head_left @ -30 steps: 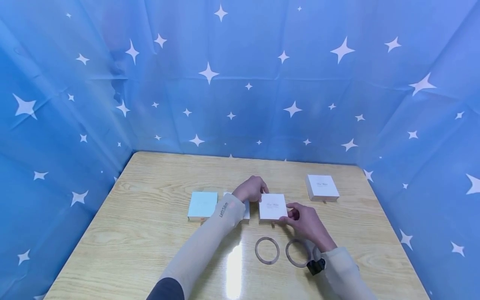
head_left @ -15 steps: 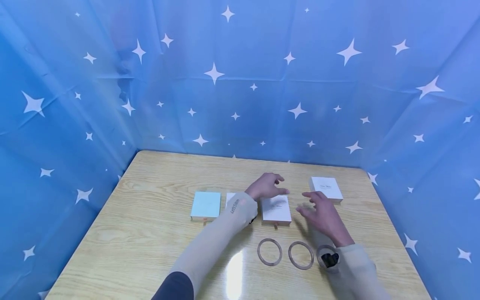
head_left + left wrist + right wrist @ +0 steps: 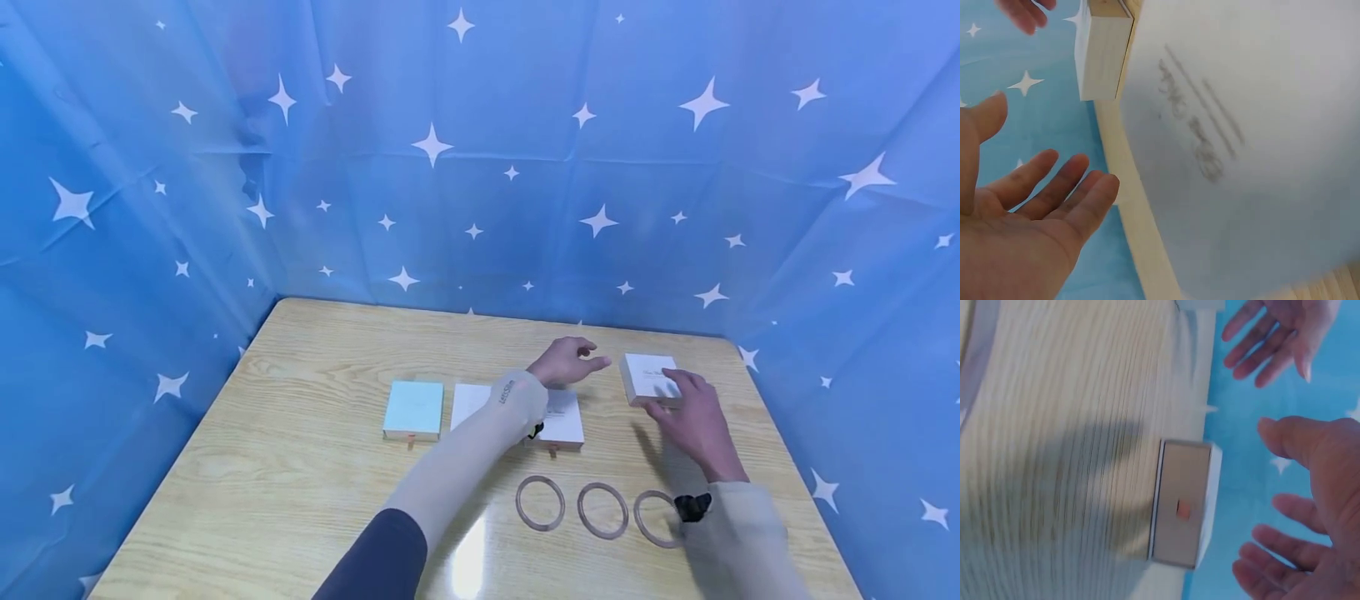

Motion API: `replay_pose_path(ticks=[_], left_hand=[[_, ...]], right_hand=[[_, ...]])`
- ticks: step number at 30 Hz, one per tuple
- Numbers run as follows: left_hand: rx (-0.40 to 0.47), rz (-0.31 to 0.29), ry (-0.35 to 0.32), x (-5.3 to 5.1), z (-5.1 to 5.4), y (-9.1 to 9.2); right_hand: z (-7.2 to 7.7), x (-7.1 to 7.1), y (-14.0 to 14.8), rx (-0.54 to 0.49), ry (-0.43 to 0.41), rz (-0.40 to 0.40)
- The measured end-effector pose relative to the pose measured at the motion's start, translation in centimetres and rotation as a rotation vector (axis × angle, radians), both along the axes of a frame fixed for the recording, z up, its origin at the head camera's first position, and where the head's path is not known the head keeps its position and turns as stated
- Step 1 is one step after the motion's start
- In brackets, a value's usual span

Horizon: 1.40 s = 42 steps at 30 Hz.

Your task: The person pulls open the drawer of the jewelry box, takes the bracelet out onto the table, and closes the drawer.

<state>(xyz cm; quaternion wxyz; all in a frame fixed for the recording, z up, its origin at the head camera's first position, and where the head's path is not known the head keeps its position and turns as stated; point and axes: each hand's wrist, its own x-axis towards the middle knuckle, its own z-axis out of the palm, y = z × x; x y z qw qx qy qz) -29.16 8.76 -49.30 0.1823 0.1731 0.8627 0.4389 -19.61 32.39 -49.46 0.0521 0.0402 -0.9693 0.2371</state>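
Observation:
My right hand hovers by the near right side of the far-right white box, fingers spread and holding nothing. In the right wrist view a gap shows between that hand and the box's tan side, which has a small orange tab. My left hand reaches over another white box, its fingers loose and nothing in them. That box's printed lid fills much of the left wrist view, beside the open palm. My left forearm partly covers a third white box.
A pale teal box stands left of the white ones on the wooden table. Three brownish rings lie in a row nearer me, the rightmost close to my right wrist. A blue star-patterned curtain borders the table.
Both hands have let go of the middle-right white box and moved rightward. My right hand is now beside the far-right white box, and my left hand is between the two boxes.

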Motion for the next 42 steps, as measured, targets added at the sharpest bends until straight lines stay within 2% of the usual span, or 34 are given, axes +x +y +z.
replay_pose_path(ticks=[5,10,13,17,22,25,29,34,42], left_hand=[[-0.003,0.030,-0.032,-1.3,-0.2,1.7],[-0.032,0.039,0.000,-2.1,-0.1,3.5],[-0.047,0.047,0.006,-2.1,0.0,4.7],[-0.066,0.053,-0.007,-1.5,0.0,6.2],[-0.102,0.042,0.028,-1.0,0.3,7.5],[-0.159,0.051,0.048,-1.3,0.1,8.4],[-0.182,0.078,0.013,-1.7,-0.2,9.4],[-0.159,0.083,-0.027,-1.6,0.0,9.6],[-0.188,0.109,-0.008,-1.2,0.1,9.4]], right_hand=[[-0.3,-0.5,1.9,-0.046,-0.074,-0.086],[-0.8,-0.8,3.0,-0.119,-0.160,-0.146],[-1.1,-1.0,3.6,-0.164,-0.220,-0.196],[-1.7,-1.2,4.1,-0.188,-0.275,-0.271],[-2.1,-1.5,4.5,-0.193,-0.252,-0.297],[-2.3,-1.7,4.4,-0.206,-0.244,-0.320],[-2.6,-1.7,4.2,-0.230,-0.254,-0.359],[-2.7,-1.7,4.0,-0.247,-0.245,-0.377],[-2.8,-1.5,3.9,-0.274,-0.249,-0.374]])
